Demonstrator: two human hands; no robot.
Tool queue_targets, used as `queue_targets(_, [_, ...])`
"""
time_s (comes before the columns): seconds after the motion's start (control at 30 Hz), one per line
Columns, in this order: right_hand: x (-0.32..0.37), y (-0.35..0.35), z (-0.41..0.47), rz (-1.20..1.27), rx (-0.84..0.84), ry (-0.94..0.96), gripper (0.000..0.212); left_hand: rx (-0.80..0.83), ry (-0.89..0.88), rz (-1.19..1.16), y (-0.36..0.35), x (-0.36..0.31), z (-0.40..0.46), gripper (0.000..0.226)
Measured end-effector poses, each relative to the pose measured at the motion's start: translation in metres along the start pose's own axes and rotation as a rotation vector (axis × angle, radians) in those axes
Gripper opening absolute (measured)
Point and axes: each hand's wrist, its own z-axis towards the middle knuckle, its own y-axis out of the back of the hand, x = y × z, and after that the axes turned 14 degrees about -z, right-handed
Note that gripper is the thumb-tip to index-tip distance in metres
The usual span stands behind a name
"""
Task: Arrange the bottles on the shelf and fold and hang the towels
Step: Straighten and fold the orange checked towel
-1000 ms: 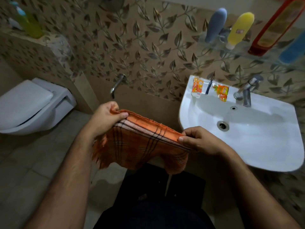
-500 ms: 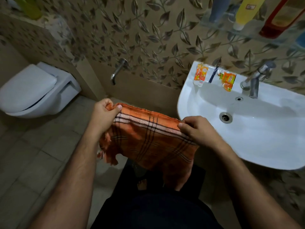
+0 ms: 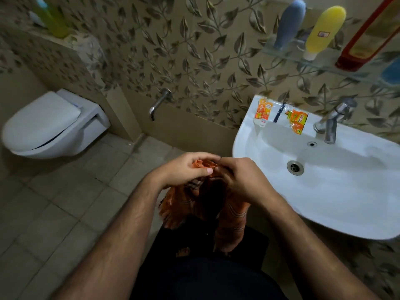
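Note:
An orange checked towel (image 3: 232, 221) hangs doubled in front of me, its two halves drooping over my dark trousers. My left hand (image 3: 184, 168) and my right hand (image 3: 238, 176) meet at its top edge, and each pinches a corner of the cloth. On the glass shelf (image 3: 320, 61) at the upper right stand a grey-blue bottle (image 3: 290, 23), a yellow bottle (image 3: 324, 29), a red bottle (image 3: 368, 37) and part of a blue one (image 3: 391, 72). A green bottle (image 3: 55, 20) stands on the ledge at the upper left.
A white washbasin (image 3: 337, 191) with a tap (image 3: 333, 120) is at my right; an orange tube (image 3: 263, 112) and an orange packet (image 3: 297, 121) lie on its back rim. A white toilet (image 3: 49, 126) is at the left, a wall spout (image 3: 158, 105) between them.
My hands have come together, bringing the towel's two top corners to meet, so the spread towel now hangs folded in half. The view has tilted up a little.

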Motion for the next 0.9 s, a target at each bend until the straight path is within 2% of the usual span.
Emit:
queue_targets(0.07, [-0.001, 0.004, -0.001, 0.044, 0.008, -0.02, 0.018, -0.053, 0.005, 0.063, 0.001, -0.009, 0.003, 0.006])
queue_targets(0.17, [-0.005, 0.007, -0.001, 0.131, 0.078, -0.095, 0.021, -0.198, -0.142, 0.334, 0.005, -0.021, 0.005, 0.01])
queue_targets(0.23, [-0.011, 0.008, 0.002, 0.203, 0.213, -0.142, 0.024, -0.242, -0.223, 0.478, 0.009, -0.032, 0.001, 0.004])
queue_targets(0.3, [-0.02, 0.009, 0.003, 0.245, 0.383, -0.162, 0.032, -0.258, -0.24, 0.555, 0.017, -0.041, -0.004, 0.004])
queue_targets(0.37, [-0.028, 0.008, 0.002, 0.271, 0.475, -0.17, 0.035, -0.273, -0.228, 0.605, 0.026, -0.051, -0.009, 0.005])
queue_targets(0.5, [-0.033, 0.004, 0.002, 0.395, 0.364, -0.236, 0.014, -0.345, -0.213, 0.662, 0.046, -0.064, -0.018, 0.006])
queue_targets(0.67, [-0.026, 0.002, 0.003, 0.425, 0.238, -0.16, 0.021, -0.442, -0.216, 0.655, 0.065, -0.07, -0.028, 0.011])
queue_targets(0.8, [-0.027, 0.001, 0.002, 0.565, 0.091, -0.241, 0.018, -0.49, -0.221, 0.624, 0.072, -0.071, -0.033, 0.012])
queue_targets(0.9, [-0.026, -0.002, 0.0, 0.672, 0.058, -0.242, 0.011, -0.538, -0.218, 0.611, 0.075, -0.069, -0.035, 0.011])
